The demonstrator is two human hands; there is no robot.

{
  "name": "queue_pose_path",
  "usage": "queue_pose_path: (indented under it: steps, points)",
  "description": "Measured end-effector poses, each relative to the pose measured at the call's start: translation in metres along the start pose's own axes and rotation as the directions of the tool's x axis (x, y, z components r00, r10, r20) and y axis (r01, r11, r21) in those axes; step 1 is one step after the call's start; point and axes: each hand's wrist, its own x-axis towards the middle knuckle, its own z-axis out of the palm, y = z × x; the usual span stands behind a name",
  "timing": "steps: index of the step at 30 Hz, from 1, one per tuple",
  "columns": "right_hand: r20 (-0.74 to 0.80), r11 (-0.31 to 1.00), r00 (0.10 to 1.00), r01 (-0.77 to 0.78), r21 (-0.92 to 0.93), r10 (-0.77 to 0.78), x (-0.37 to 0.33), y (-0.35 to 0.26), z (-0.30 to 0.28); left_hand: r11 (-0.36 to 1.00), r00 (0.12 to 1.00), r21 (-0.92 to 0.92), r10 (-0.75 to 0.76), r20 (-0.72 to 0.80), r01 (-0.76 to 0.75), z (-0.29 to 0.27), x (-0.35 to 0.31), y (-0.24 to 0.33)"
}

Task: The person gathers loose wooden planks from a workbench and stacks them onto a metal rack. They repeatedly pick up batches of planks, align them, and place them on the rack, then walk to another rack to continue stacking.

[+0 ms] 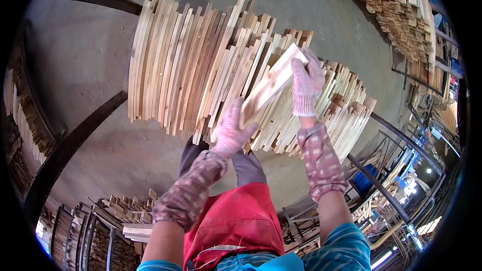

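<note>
A pale wooden board (pixel 273 83) lies slantwise above a long row of stacked boards (pixel 201 65), tilted up toward the right. My right hand (pixel 307 83), in a pinkish knit glove, is closed round its far end; some fingers are hidden behind the board. At the board's near end is my left hand (pixel 232 131), in a similar glove. Its fingers point forward along the board's left side, and the thumb sticks out to the right. That hand looks open, touching or almost touching the end. Patterned sleeve covers are on both forearms.
Dark metal bars (pixel 75 145) run beside the row on the left, and another bar (pixel 376 185) is at the right. More stacked wood (pixel 396 15) stands at the upper right. Wood pieces (pixel 130 206) are piled at the lower left. A blue container (pixel 365 179) sits at the right.
</note>
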Motion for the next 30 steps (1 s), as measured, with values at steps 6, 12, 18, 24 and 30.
queue_pose_path:
  steps: [6, 12, 18, 24, 30]
  points:
    - [0.026, 0.956, 0.997, 0.057, 0.289, -0.067, -0.035, -0.034, -0.018, 0.996, 0.989, -0.083, -0.051, -0.138, 0.040, 0.055, 0.017, 0.010]
    - [0.046, 0.576, 0.945, -0.235, 0.783, 0.322, -0.036, 0.021, -0.019, 0.989, 0.983, -0.141, -0.023, 0.182, 0.049, -0.023, 0.004, 0.081]
    - [0.669, 0.832, 0.686, 0.524, -0.182, -0.285, -0.060, -0.007, 0.073, 0.619, 0.841, -0.603, -0.512, 0.177, 0.503, -0.143, 0.004, 0.024]
    - [0.974, 0.266, 0.193, 0.939, -0.220, 0.122, -0.053, -0.023, 0.194, 0.866, 0.834, 0.031, -0.469, -0.292, 0.498, -0.294, 0.083, -0.098]
    - [0.970, 0.066, 0.036, 0.996, -0.053, 0.240, -0.048, -0.011, 0.173, 0.613, 0.797, 0.510, -0.467, -0.383, 0.604, -0.330, 0.153, -0.105]
